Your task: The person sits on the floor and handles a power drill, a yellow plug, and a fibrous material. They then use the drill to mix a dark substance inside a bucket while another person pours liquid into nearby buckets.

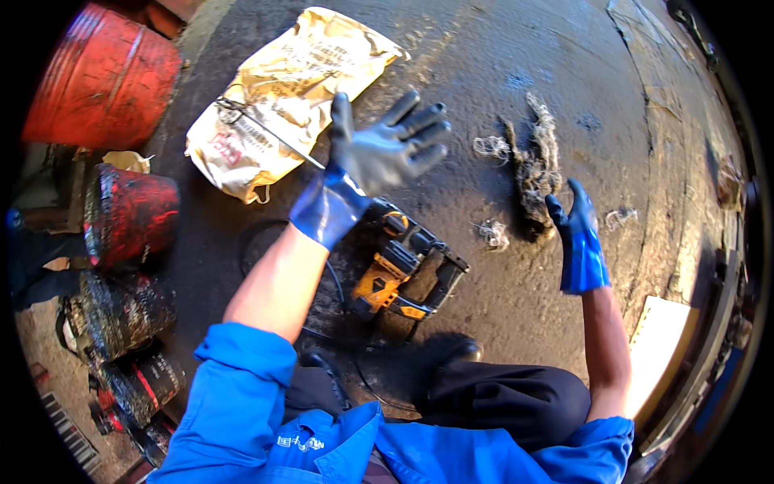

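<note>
Hands: left hand [387, 149] splayed empty above yellow-black power drill [403, 274]; right hand [579, 238] empty beside frayed rag [536, 165].

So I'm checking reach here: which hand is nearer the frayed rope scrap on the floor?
Right. The right hand is beside the frayed rope scrap, nearly touching; the left hand is raised, well off to its left.

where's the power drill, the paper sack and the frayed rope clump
power drill [401, 274], head view, on its yellow and black body
paper sack [282, 89], head view, mid crumpled face
frayed rope clump [538, 165], head view, on its tangled middle
</note>
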The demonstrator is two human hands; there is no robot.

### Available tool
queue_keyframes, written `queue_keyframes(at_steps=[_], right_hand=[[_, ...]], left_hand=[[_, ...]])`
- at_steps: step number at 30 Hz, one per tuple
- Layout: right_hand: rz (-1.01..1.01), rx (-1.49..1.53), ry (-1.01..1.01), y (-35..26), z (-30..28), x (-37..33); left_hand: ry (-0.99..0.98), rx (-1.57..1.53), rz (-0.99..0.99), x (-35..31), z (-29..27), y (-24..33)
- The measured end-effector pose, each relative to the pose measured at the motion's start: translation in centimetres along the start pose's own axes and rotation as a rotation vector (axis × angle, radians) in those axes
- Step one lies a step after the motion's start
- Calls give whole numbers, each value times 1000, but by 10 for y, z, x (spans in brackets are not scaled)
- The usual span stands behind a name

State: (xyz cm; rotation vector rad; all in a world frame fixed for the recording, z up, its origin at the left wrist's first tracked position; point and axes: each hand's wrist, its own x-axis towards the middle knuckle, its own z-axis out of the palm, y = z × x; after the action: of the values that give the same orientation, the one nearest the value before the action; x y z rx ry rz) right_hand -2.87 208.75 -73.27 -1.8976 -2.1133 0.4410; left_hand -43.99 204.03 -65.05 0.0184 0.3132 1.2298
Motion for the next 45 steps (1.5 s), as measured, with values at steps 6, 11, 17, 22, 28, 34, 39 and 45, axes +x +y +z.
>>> queue_keyframes(at_steps=[6,11,17,22,28,34,39,45], right_hand=[[10,252,-155,104,68,20],[-144,891,30,23,30,1],[-641,469,209,-143,-41,-68],[-459,463,218,-149,-32,-56],[147,1021,91,-110,-36,0],[71,1594,-158,-154,-13,-27],[-172,1012,32,-134,14,-67],[-246,1090,99,-167,-24,-52]], left_hand=[[-136,126,-97,-21,-12,-64],[-53,986,-9,-6,-42,-74],[-79,2307,177,13,1,-155],[-178,2494,352,14,15,-181],[-213,2412,721,-2,35,-185],[253,774,677,41,37,-177],[392,139,319,-16,100,-165],[-28,611,484,-6,92,-173]])
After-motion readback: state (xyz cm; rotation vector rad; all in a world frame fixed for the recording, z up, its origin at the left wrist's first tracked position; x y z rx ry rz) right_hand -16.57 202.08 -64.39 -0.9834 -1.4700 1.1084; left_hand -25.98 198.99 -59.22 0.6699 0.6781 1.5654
